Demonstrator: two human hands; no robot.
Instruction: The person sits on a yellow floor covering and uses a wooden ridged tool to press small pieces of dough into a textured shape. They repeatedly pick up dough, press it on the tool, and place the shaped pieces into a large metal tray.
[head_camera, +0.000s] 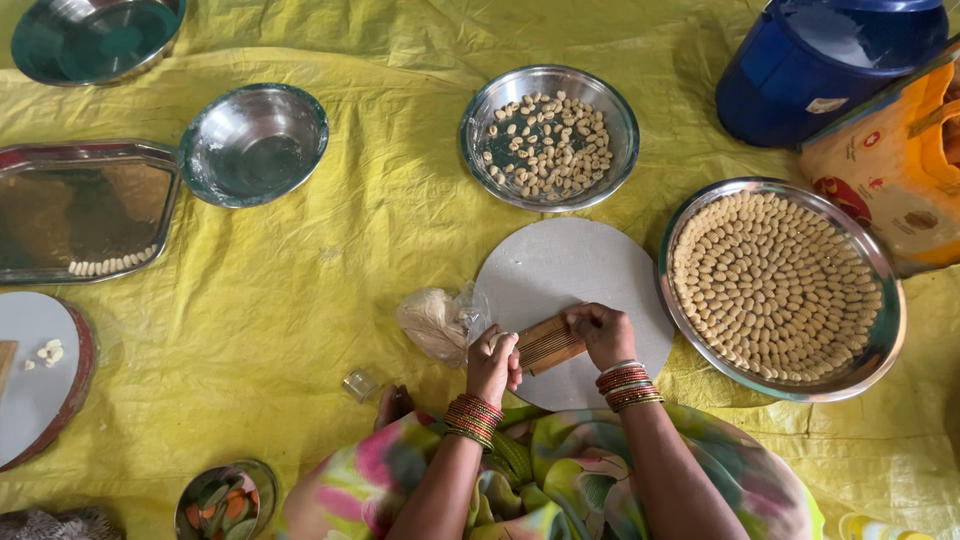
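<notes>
Left hand (492, 362): fingers curled, pressing at the near end of a small ridged wooden comb board (548, 344); whatever lies under the thumb is hidden. Right hand (601, 333): clenched over the board's far end, steadying it on a round grey rolling disc (560, 275). Beside: clear plastic bag of dough (437, 322); large steel tray of shaped pieces (775, 285), rim partly cut off by an orange packet (900, 170).
</notes>
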